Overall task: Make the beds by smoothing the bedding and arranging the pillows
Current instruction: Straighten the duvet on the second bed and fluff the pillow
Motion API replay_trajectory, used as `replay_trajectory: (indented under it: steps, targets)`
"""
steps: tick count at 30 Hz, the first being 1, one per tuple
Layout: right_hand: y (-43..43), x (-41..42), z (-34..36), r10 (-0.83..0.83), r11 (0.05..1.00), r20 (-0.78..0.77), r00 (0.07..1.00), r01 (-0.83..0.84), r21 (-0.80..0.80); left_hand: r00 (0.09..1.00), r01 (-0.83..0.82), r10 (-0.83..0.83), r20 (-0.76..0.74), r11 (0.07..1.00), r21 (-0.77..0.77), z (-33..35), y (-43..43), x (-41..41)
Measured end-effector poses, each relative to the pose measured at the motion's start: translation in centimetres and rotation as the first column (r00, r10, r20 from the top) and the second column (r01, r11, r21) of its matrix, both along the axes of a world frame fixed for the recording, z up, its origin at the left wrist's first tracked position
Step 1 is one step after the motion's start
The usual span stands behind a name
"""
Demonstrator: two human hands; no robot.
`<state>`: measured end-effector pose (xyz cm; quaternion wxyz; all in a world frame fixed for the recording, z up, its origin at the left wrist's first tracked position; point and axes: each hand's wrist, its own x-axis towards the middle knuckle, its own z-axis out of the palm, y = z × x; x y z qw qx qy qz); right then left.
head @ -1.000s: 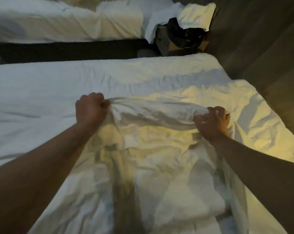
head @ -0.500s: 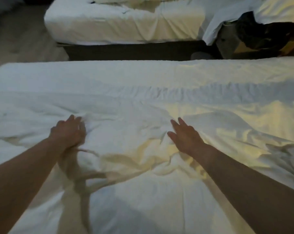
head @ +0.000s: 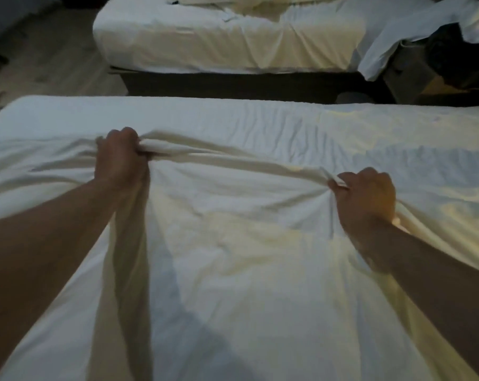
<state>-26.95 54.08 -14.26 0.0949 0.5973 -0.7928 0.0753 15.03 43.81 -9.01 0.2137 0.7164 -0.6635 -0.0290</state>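
— What are you gripping?
— My left hand and right hand each clench a bunched ridge of soft, creased white sheet, running left to right across the near bed; rumpled far bed beyond.

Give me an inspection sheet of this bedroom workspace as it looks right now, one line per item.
Surface: near bed, covered in white, lightly wrinkled along the far side.
Job's things: top sheet bunched and lifted into a ridge between the hands; far bed has rumpled white bedding.
Clutter: dark bag between the beds at the upper right, with a white cloth draped beside it.
Grips: left hand and right hand each hold a fistful of the top sheet.
Cables: nothing seen.
Surroundings: wooden floor at the upper left; dim, warm light falls from the right.
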Motion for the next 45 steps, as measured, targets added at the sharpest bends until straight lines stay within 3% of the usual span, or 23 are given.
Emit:
replay_trajectory:
  steps: [3, 5, 7, 12, 15, 17, 18, 20, 22, 26, 29, 33, 35, 39, 41, 43, 45]
  targets:
    - [-0.2, 0.3, -3.4, 0.139, 0.989, -0.001, 0.990, -0.139, 0.047, 0.986, 0.039, 0.013, -0.165, 0.950, 0.311, -5.7, -0.2, -1.4]
    - [0.2, 0.5, -6.5, 0.172, 0.971, 0.012, 0.985, -0.172, 0.168, 0.998, 0.047, -0.063, 0.023, 0.904, 0.424, -9.6, 0.3, -2.6]
    - [0.1, 0.6, -8.6, 0.056, 0.956, 0.108, 0.993, -0.084, 0.281, 0.971, 0.034, -0.144, 0.190, 0.874, 0.485, -12.2, 0.6, -3.1]
    - [-0.6, 0.2, -9.0, 0.046, 0.958, 0.173, 0.984, -0.092, 0.271, 0.963, -0.033, -0.108, 0.247, 0.863, 0.504, -12.6, 0.1, -4.1]
    - [0.1, 1.0, -7.8, -0.012, 0.937, 0.260, 0.965, -0.080, 0.339, 0.996, 0.091, -0.078, -0.049, 0.908, 0.408, -9.1, 3.4, -7.7]
    - [2.0, 1.4, -6.4, -0.037, 0.923, 0.362, 0.932, -0.107, 0.369, 0.942, 0.269, -0.178, -0.284, 0.908, 0.321, -7.0, 8.4, -10.8]
    - [3.5, 1.6, -5.6, -0.035, 0.918, 0.387, 0.921, -0.124, 0.376, 0.910, 0.371, -0.290, -0.298, 0.889, 0.269, -6.4, 11.3, -12.0]
    - [7.6, 1.7, -4.2, 0.022, 0.941, 0.363, 0.932, -0.142, 0.308, 0.853, 0.516, -0.513, -0.093, 0.808, 0.284, -6.7, 16.4, -13.6]
    - [12.3, 1.3, -3.7, 0.037, 0.965, 0.325, 0.945, -0.118, 0.233, 0.803, 0.525, -0.595, 0.035, 0.733, 0.432, -8.0, 19.9, -14.5]
    - [22.7, -0.5, -2.7, -0.034, 0.917, 0.357, 0.934, -0.112, 0.382, 0.787, 0.492, -0.617, -0.007, 0.620, 0.612, -7.7, 24.7, -16.7]
    - [29.3, -1.9, -0.1, -0.164, 0.876, 0.409, 0.898, -0.058, 0.479, 0.700, 0.573, -0.712, -0.057, 0.512, 0.640, -5.5, 27.0, -19.2]
    - [37.8, -3.8, 3.3, -0.287, 0.901, 0.314, 0.905, 0.143, 0.410, 0.622, 0.657, -0.765, -0.166, 0.395, 0.642, -2.9, 30.0, -23.5]
    - [41.8, -5.1, 4.7, -0.419, 0.871, 0.298, 0.858, 0.287, 0.398, 0.584, 0.681, -0.789, -0.191, 0.347, 0.645, -1.6, 31.9, -26.3]
    - [48.5, -8.3, 5.7, -0.716, 0.698, 0.373, 0.591, 0.619, 0.359, 0.492, 0.776, -0.827, -0.270, 0.277, 0.567, 1.4, 36.3, -34.0]
    - [50.9, -9.9, 4.4, -0.796, 0.604, 0.330, 0.507, 0.695, 0.389, 0.422, 0.826, -0.848, -0.320, 0.215, 0.521, 2.2, 38.4, -38.0]
    - [52.6, -11.0, 3.1, -0.869, 0.474, 0.372, 0.325, 0.761, 0.442, 0.318, 0.853, -0.898, -0.303, 0.132, 0.505, 2.9, 40.1, -41.9]
    - [53.5, -11.7, 1.8, -0.868, 0.435, 0.442, 0.226, 0.776, 0.458, 0.233, 0.870, -0.937, -0.259, 0.083, 0.485, 3.3, 41.3, -45.4]
